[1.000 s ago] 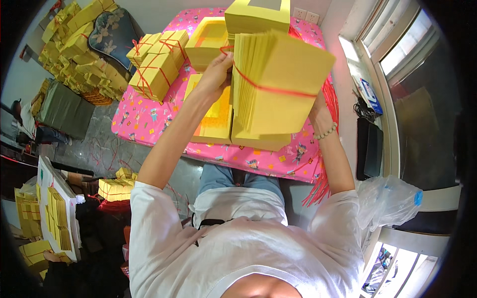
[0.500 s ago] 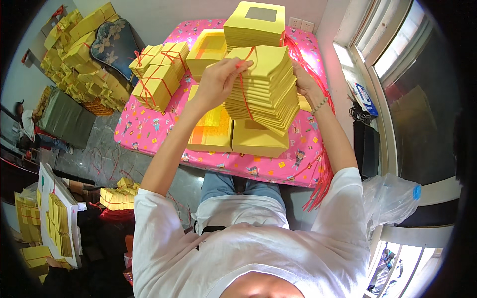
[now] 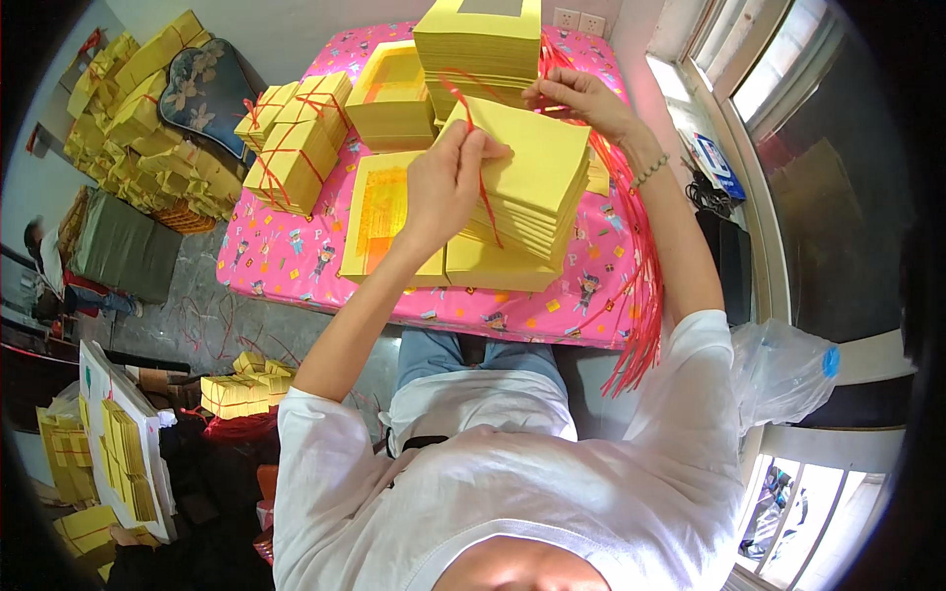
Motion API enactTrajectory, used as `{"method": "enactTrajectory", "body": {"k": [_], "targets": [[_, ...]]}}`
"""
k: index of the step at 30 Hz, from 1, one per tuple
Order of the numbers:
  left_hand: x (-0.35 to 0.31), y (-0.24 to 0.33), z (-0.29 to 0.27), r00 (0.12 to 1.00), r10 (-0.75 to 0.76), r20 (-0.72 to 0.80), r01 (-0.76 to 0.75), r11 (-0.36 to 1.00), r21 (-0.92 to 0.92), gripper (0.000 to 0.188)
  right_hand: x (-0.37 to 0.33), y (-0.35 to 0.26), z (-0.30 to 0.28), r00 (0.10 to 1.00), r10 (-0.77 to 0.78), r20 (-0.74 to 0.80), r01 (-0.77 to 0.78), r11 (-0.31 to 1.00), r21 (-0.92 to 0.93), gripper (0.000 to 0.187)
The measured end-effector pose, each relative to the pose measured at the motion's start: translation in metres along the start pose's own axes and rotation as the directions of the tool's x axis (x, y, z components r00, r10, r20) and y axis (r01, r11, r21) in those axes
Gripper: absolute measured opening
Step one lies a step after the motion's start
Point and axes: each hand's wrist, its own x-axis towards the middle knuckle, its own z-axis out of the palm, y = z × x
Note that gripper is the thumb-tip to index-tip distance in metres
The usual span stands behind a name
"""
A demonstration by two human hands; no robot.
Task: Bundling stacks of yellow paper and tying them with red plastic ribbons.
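Note:
A tall stack of yellow paper [image 3: 527,158] stands on the bed, its layers slightly fanned along the front. My left hand [image 3: 448,182] is closed at the upper left of this stack, pinching a red string [image 3: 486,202] that runs down its front. From there the string loops up and across behind the top sheet towards my right hand [image 3: 591,103]. That hand is raised beyond the stack's far right corner, its fingertips pinched together, seemingly on the string. Below the stack sit yellow paper blocks, one with an orange printed top [image 3: 384,212].
Tied yellow bundles [image 3: 296,163] lie to the left on the pink patterned bed cover [image 3: 315,261]. A taller paper stack [image 3: 478,59] rises behind. Loose red strings [image 3: 641,325] hang over the bed's right edge. Windows line the right wall; another person sits far left.
My right hand has left the side of the stack and moved up and left to its far corner. The stack has tipped down onto the blocks, showing more of its top. My left hand keeps its grip.

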Motion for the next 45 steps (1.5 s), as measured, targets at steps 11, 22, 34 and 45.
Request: {"method": "enactTrajectory", "body": {"k": [11,22,34,45], "targets": [[0.039,-0.012,-0.001,0.975,-0.174,0.139,0.200,0.959,-0.202,0.022,-0.008,-0.064,0.041,0.928,-0.371,0.003,0.348,0.867,-0.355,0.026],[0.039,-0.010,0.005,0.980,-0.169,0.102,0.174,0.984,-0.042,0.018,-0.027,-0.064,0.073,0.915,-0.403,-0.003,0.364,0.830,-0.422,0.020],[0.043,-0.007,0.008,0.964,-0.218,0.154,0.249,0.943,-0.221,0.023,-0.033,-0.008,0.046,0.935,0.049,-0.351,-0.087,0.992,-0.094,0.022],[0.051,-0.019,0.011,0.966,-0.208,0.156,0.248,0.915,-0.319,0.021,-0.018,-0.039,0.050,0.979,0.119,-0.168,-0.148,0.974,-0.173,0.038]]}}
